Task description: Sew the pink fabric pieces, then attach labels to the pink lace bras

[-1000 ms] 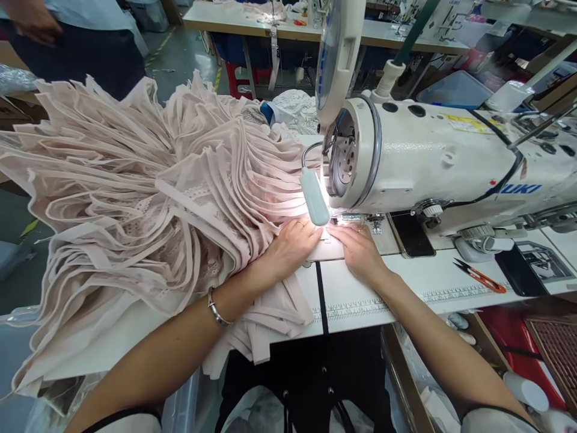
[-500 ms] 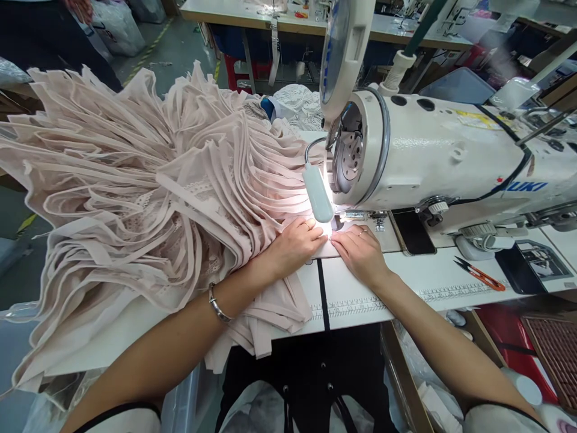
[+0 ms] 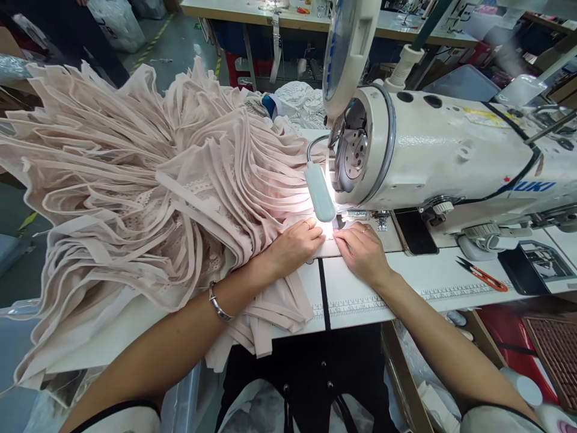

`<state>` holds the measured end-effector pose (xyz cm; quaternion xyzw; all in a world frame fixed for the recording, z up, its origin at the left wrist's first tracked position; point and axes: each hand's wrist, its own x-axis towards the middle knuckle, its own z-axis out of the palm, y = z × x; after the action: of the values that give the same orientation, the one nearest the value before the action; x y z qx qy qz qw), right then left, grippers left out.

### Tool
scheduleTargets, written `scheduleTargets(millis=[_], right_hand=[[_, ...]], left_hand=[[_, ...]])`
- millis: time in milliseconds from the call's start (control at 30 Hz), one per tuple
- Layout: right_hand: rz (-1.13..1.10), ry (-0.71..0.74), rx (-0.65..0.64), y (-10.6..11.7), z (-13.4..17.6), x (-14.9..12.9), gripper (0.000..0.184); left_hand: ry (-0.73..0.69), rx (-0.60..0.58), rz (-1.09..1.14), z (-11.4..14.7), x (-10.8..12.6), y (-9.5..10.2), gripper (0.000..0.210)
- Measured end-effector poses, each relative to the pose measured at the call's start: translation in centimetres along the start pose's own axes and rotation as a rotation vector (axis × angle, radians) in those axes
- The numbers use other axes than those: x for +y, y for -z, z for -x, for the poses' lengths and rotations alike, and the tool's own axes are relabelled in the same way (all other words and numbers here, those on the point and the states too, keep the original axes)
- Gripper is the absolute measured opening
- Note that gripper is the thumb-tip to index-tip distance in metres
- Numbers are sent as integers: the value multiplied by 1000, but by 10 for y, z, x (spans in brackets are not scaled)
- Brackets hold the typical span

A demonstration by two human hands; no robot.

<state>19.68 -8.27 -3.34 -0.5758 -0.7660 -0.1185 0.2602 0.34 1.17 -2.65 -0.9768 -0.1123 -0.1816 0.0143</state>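
Observation:
My left hand (image 3: 300,242) is closed on the edge of the pale pink fabric (image 3: 252,174), just left of the sewing machine's needle area. Close by on the right, my right hand (image 3: 362,249) has its thumb and fingertips pinched together by the lit spot; what lies in that pinch is too small and bright to make out. A large gathered pile of the same fabric, with lace strips, spreads to the left. The white sewing machine (image 3: 428,150) stands over the work, and a small lamp (image 3: 320,192) hangs in front of its needle, hiding it.
Orange-handled thread snips (image 3: 483,275) and a dark phone (image 3: 415,231) lie right of my hands. A printed ruler (image 3: 356,308) runs along the table's front edge. A round magnifier (image 3: 349,57) rises above the machine. Another person's dark-clothed legs (image 3: 76,36) stand at the back left.
My hands have drawn slightly apart at the lit spot, with the right fingertips a little farther right. The fabric pile looks the same.

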Motion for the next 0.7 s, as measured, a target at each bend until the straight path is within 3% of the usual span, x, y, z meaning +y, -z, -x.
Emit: scheduleTargets(millis=[200, 367, 533, 700], right_hand=[[-97, 15, -51, 5, 7, 2, 38], [-123, 58, -42, 7, 5, 2, 38], [-150, -43, -35, 8, 1, 1, 39], [-185, -74, -44, 5, 5, 3, 43]], left_hand=[[22, 2, 8, -1, 2, 1, 31], [34, 2, 11, -1, 2, 1, 32], [137, 37, 104, 3, -1, 0, 26], [97, -5, 165, 9, -2, -4, 30]])
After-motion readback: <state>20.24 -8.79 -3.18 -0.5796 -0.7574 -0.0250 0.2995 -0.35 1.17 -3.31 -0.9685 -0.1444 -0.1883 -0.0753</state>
